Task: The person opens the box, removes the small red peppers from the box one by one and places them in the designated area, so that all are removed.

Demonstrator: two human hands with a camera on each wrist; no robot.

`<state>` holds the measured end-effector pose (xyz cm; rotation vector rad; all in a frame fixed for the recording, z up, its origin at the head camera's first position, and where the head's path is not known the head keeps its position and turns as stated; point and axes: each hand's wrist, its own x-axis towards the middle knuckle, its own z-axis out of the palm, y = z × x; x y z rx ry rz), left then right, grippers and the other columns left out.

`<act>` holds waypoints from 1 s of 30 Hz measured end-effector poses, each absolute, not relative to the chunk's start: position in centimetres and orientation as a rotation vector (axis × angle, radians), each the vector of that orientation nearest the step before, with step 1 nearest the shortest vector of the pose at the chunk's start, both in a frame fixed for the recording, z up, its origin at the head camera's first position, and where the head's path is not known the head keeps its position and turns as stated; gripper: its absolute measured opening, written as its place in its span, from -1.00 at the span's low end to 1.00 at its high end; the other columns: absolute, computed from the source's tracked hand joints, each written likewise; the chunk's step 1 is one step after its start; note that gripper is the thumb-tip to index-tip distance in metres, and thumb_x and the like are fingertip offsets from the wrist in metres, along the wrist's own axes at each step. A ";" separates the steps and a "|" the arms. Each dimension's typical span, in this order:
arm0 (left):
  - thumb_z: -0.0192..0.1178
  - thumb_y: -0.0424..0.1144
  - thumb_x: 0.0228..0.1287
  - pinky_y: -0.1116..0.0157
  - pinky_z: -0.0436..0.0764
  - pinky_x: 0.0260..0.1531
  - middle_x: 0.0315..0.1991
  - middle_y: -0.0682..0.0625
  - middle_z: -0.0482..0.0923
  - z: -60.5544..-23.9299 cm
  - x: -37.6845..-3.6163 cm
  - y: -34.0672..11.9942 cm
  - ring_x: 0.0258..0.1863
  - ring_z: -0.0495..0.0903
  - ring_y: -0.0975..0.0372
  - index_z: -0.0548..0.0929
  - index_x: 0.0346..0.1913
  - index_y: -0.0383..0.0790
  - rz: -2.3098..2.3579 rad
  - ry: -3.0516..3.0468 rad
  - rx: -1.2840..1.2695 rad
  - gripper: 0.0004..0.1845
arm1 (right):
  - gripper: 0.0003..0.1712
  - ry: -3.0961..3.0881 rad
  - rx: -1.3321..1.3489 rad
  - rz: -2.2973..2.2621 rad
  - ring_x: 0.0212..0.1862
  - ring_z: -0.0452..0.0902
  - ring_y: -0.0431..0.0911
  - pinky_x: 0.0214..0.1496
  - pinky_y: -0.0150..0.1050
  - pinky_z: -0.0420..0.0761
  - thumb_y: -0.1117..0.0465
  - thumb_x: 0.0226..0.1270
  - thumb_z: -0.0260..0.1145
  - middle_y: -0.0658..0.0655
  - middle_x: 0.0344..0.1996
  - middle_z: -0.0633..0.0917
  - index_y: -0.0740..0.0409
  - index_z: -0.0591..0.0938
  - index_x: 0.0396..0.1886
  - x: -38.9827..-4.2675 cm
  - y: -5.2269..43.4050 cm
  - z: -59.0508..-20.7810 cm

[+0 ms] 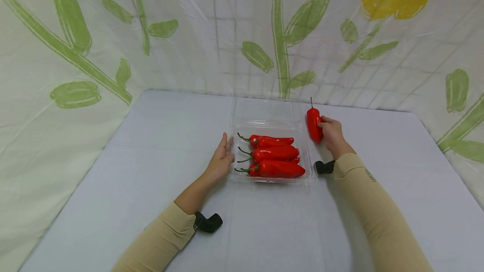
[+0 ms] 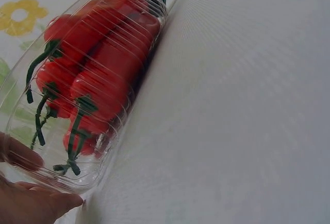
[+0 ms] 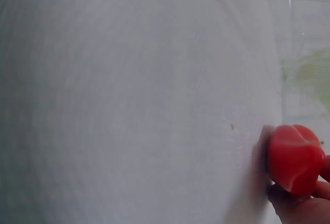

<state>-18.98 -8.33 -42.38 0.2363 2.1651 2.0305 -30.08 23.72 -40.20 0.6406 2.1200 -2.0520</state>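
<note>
Grip state, left to right across the head view: the left hand (image 1: pixel 222 159) lies at the centre-left of the frame with its fingers straight and together, pressed flat against the left wall of the clear plastic clamshell tray (image 1: pixel 270 127). It encloses nothing. The contact appears to serve as a brace, so that the light tray does not slide on the table (image 1: pixel 151 171). In the left wrist view, the fingertips (image 2: pixel 36 203) show at the lower left, touching the ribbed corner of the tray (image 2: pixel 116 126).

Inside the tray, at the centre of the head view, several red peppers (image 1: pixel 277 158) lie side by side on their lengths, with the green stems pointing toward the left hand. The parallel packing likely uses the tray floor efficiently. The hinged lid stands open behind them toward the top of the frame.

Just right of the tray, the right hand (image 1: pixel 332 135) has its fingers curled round one loose red pepper (image 1: pixel 314 124), stem pointing up the frame. This pepper sits outside the tray, just beside its right rear corner. In the right wrist view, the blunt end of the pepper (image 3: pixel 293 158) shows at the lower right, low over or touching the table; contact cannot be confirmed.

A floral backdrop (image 1: pixel 75 45) encloses the table.
</note>
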 end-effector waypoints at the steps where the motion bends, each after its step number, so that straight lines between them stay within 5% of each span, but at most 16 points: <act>1: -0.28 -0.59 0.13 0.04 -0.16 0.42 0.47 -0.29 -0.17 -42.4 -19.0 -8.3 0.48 -0.21 0.01 -0.37 0.43 -0.41 2.028 2.166 0.233 -0.19 | -0.35 2.130 0.633 -2.048 0.47 -0.06 0.00 0.46 -0.22 0.08 0.39 0.37 -0.18 0.15 0.48 -0.01 0.21 -0.01 0.45 -30.1 23.8 -40.4; 8: -0.27 -0.58 0.14 0.04 -0.16 0.42 0.47 -0.28 -0.15 -42.3 -19.0 -8.4 0.48 -0.19 0.01 -0.35 0.43 -0.41 2.011 2.185 0.224 -0.20 | -0.34 2.144 0.604 -2.058 0.49 -0.10 0.00 0.46 -0.24 0.05 0.44 0.34 -0.18 0.18 0.48 -0.01 0.26 -0.02 0.45 -30.3 23.8 -40.4; 18: -0.27 -0.59 0.13 0.03 -0.17 0.42 0.47 -0.28 -0.16 -42.4 -19.0 -8.3 0.48 -0.20 0.01 -0.36 0.43 -0.41 2.022 2.171 0.224 -0.19 | -0.35 2.456 0.532 -1.772 0.46 0.01 0.08 0.44 -0.13 0.15 0.23 0.38 -0.03 0.22 0.45 0.12 0.21 0.09 0.44 -29.8 24.0 -38.9; 30: -0.27 -0.59 0.08 0.03 -0.18 0.42 0.46 -0.32 -0.15 -42.1 -18.9 -8.4 0.48 -0.20 0.00 -0.37 0.42 -0.43 2.021 2.186 0.255 -0.17 | -0.29 2.683 -0.029 -1.340 0.42 0.06 0.22 0.36 0.05 0.23 0.16 0.32 0.15 0.26 0.43 0.14 0.14 0.16 0.43 -28.7 22.8 -34.6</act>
